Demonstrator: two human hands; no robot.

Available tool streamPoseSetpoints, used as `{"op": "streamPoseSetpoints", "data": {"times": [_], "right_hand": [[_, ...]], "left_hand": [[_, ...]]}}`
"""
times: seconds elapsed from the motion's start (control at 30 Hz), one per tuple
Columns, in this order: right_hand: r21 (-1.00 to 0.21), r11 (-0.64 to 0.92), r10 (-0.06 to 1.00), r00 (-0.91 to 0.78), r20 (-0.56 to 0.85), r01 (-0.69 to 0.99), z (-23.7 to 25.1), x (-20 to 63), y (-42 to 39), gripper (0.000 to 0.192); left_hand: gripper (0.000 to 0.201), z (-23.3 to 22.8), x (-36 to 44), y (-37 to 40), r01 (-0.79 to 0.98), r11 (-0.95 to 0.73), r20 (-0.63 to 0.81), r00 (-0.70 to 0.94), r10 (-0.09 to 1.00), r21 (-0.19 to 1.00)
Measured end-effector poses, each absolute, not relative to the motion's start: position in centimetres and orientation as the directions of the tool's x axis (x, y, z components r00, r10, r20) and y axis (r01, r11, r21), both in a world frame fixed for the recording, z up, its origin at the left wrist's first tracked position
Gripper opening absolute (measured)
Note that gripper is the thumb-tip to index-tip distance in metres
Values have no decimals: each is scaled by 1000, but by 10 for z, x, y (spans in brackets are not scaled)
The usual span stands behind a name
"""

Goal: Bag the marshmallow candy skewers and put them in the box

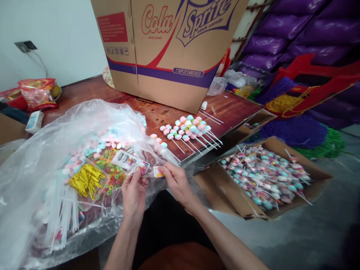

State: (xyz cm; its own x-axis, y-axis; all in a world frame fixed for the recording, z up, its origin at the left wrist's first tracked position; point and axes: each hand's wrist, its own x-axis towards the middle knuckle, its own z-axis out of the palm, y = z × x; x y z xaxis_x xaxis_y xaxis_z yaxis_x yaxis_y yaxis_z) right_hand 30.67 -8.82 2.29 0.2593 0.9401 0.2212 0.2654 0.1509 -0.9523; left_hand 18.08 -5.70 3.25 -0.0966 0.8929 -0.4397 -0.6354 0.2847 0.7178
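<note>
In the head view my left hand (135,193) is closed, thumb and fingers pinching a small printed plastic packet (144,167). Close to its right, my right hand (177,182) pinches a small white printed piece of wrapper (157,172). Whether these two are one packet or separate cannot be made out. Just above my left hand lies a white printed stack of packets (126,160). It rests over colourful ring candies (114,172). Gold twist ties (87,180) fill a clear tray left of my left hand, with white sticks (63,217) below.
Marshmallow skewers (188,127) lie in a pile on the wooden table (157,112). A large carton (168,48) stands behind. To the right, an open box (225,191) holds many wrapped skewers. Clear plastic sheeting (33,180) spreads over the left side.
</note>
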Motion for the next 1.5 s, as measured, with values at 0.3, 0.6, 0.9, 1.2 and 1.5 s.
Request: {"op": "streamPoseSetpoints", "data": {"times": [0.3,0.6,0.9,1.2,1.5], "right_hand": [[-630,-243,881,439,175,738,19,364,-38,17],[-604,-188,873,414,259,774,8,360,-32,20],[-847,288,825,333,456,446,29,343,-131,13],[-701,358,786,205,583,617,13,335,-143,18],[-677,338,839,117,531,654,11,337,-147,17]], "left_hand": [[27,30,176,-39,-671,172,-435,-245,866,721],[28,22,171,-30,-642,114,-400,-321,859,759],[34,24,172,-29,-613,41,-329,-365,871,789],[31,23,166,-34,-625,81,-346,-315,884,777],[30,17,160,-35,-592,25,-278,-341,898,806]]}}
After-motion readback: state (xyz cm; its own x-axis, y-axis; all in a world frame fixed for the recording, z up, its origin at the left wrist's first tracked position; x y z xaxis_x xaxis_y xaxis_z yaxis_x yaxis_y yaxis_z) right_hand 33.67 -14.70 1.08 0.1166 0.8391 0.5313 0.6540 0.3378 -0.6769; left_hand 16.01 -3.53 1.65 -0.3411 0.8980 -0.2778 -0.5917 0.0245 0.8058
